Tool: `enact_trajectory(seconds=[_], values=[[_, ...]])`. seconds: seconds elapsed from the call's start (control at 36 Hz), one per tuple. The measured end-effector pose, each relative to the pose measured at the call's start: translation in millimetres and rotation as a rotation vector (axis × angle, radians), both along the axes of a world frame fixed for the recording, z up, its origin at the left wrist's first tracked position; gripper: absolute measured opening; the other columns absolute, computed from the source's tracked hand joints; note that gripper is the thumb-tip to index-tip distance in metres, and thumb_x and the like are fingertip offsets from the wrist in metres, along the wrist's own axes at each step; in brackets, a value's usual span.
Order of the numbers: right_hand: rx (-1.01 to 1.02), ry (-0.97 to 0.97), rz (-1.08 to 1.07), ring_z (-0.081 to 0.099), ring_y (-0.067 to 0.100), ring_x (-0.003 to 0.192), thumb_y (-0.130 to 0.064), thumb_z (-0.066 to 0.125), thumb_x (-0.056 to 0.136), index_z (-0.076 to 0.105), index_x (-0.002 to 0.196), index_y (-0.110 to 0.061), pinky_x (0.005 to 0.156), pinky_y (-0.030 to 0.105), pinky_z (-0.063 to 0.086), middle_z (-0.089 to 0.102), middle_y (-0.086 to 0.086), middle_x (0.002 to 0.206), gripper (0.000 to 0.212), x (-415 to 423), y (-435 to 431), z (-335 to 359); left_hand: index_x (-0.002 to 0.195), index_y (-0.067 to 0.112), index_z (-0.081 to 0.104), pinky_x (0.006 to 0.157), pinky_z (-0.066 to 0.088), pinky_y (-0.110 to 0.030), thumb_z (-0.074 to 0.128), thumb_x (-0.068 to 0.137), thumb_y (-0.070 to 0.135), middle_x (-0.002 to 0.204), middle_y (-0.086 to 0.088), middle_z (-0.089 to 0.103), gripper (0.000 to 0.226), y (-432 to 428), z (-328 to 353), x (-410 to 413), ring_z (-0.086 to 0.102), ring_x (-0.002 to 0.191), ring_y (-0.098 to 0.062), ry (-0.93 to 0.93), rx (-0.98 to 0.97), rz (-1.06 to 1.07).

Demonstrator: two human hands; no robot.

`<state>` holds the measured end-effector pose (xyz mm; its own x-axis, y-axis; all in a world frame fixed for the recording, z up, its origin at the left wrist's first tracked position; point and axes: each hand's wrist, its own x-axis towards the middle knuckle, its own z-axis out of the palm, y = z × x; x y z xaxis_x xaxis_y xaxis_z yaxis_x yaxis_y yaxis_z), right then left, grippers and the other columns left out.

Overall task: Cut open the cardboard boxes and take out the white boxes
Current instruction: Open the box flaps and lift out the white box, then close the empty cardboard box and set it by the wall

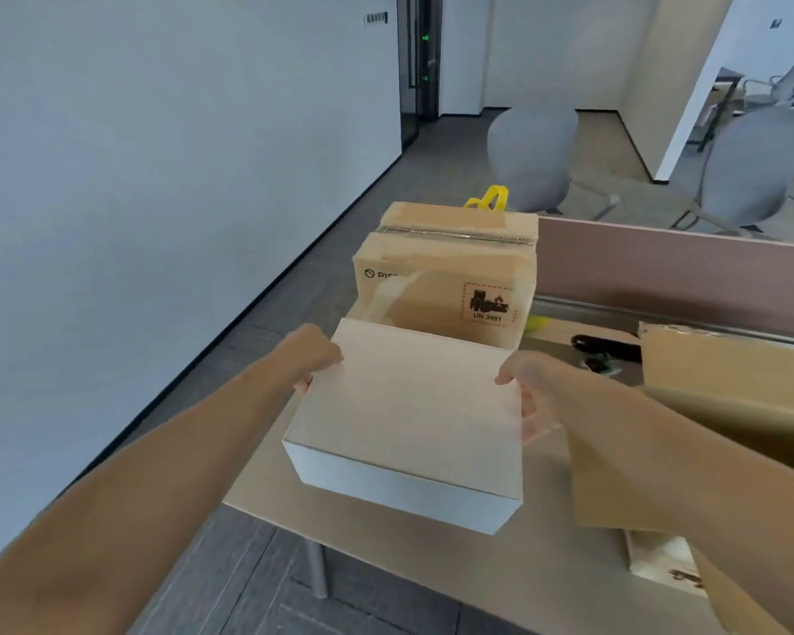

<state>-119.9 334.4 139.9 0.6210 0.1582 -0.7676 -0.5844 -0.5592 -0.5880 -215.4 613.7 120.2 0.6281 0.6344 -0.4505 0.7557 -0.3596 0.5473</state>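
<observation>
A white box [409, 419] is held above the table's left front corner. My left hand [315, 357] grips its left edge and my right hand [530, 391] grips its right edge, fingers curled under the side. Behind it stands a taped brown cardboard box [445, 268] with a battery warning label. Another cardboard box [725, 387] with an open flap lies at the right, partly behind my right forearm.
The wooden table [386, 520] ends just below the white box, with a metal leg beneath. A black tool [606, 348] lies on the table between the cardboard boxes. A pink partition [661, 263] runs along the table's back. Grey chairs stand beyond it.
</observation>
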Motion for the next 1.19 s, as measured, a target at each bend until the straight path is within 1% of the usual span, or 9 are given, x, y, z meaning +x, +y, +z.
enact_trajectory(seconds=[0.31,0.44,0.5,0.67,0.81,0.94,1.0,1.08,1.19], values=[[0.011,0.07,-0.019,0.051,0.047,0.116,-0.003,0.044,0.085,0.029,0.142,-0.014,0.083,0.058,0.049,0.035,0.016,0.147,0.06,-23.2,61.0,-80.3,0.082,0.009,0.061,0.059,0.051,-0.027,0.048,0.082,0.016,0.072,-0.006,0.064,0.015,51.3,-82.6,-20.8,0.064,0.063,-0.025,0.127,0.11,0.046],[0.018,0.039,0.017,0.053,0.043,0.113,-0.004,0.049,0.073,0.042,0.129,-0.013,0.089,0.064,0.046,0.05,0.016,0.133,0.057,-19.6,66.8,-124.6,0.124,0.013,0.059,0.065,0.045,-0.029,0.052,0.088,0.03,0.1,-0.003,0.063,0.04,56.1,-114.5,-25.8,0.059,0.082,-0.02,0.154,0.101,-0.004],[0.025,0.035,0.039,0.051,0.04,0.118,-0.004,0.053,0.074,0.041,0.131,-0.012,0.094,0.061,0.045,0.049,0.015,0.134,0.058,-10.3,65.5,-139.2,0.141,0.01,0.047,0.084,0.048,-0.036,0.054,0.094,0.036,0.129,-0.01,0.057,0.054,40.4,-104.9,-23.5,0.057,0.109,-0.029,0.136,0.065,0.009],[0.067,0.067,-0.083,0.047,0.033,0.113,-0.005,0.048,0.083,0.041,0.124,-0.013,0.092,0.054,0.043,0.043,0.009,0.127,0.043,-18.9,48.1,-90.9,0.155,0.005,0.007,0.119,0.015,-0.052,0.048,0.094,0.055,0.163,-0.014,0.008,0.088,-6.7,-87.6,3.4,0.008,0.149,-0.037,0.212,0.113,-0.026],[0.095,0.015,-0.051,0.042,0.028,0.128,-0.013,0.051,0.092,0.036,0.142,-0.012,0.104,0.051,0.036,0.037,0.008,0.143,0.052,0.3,9.7,-70.9,0.142,0.017,0.039,0.109,0.036,-0.036,0.061,0.082,0.052,0.138,0.005,0.048,0.073,-68.4,-59.7,47.3,0.045,0.131,-0.027,-0.078,-0.067,-0.177],[0.106,-0.087,-0.092,0.044,0.019,0.068,-0.013,0.045,0.095,0.046,0.081,-0.013,0.08,0.039,0.045,0.045,0.009,0.089,0.014,31.7,-57.0,-44.5,0.14,0.016,0.041,0.101,0.044,-0.037,0.058,0.091,0.036,0.133,-0.001,0.055,0.056,-160.9,-19.5,90.0,0.054,0.118,-0.024,-0.231,-0.119,-0.311],[0.096,-0.159,-0.097,0.051,0.024,0.08,-0.01,0.045,0.096,0.054,0.096,-0.007,0.088,0.04,0.043,0.047,0.014,0.108,0.009,45.8,-90.5,-38.2,0.147,0.015,0.035,0.101,0.041,-0.034,0.057,0.094,0.038,0.14,-0.002,0.05,0.061,-196.8,-19.2,107.5,0.051,0.124,-0.025,-0.267,-0.116,-0.33],[0.042,-0.258,-0.131,0.043,0.033,0.129,-0.012,0.044,0.099,0.044,0.14,-0.005,0.105,0.044,0.038,0.044,0.015,0.142,0.042,65.3,-148.2,-42.4,0.15,0.017,0.03,0.11,0.036,-0.039,0.056,0.093,0.045,0.149,-0.003,0.043,0.069,-250.0,-27.3,128.3,0.046,0.131,-0.025,-0.256,-0.144,-0.339],[-0.046,-0.359,-0.149,0.037,0.03,0.134,-0.013,0.046,0.101,0.042,0.141,-0.009,0.11,0.042,0.031,0.041,0.011,0.144,0.041,78.9,-237.5,-43.7,0.151,0.019,0.029,0.111,0.036,-0.041,0.055,0.093,0.05,0.153,-0.005,0.039,0.071,-318.6,-48.4,150.4,0.042,0.136,-0.026,-0.254,-0.193,-0.348]])
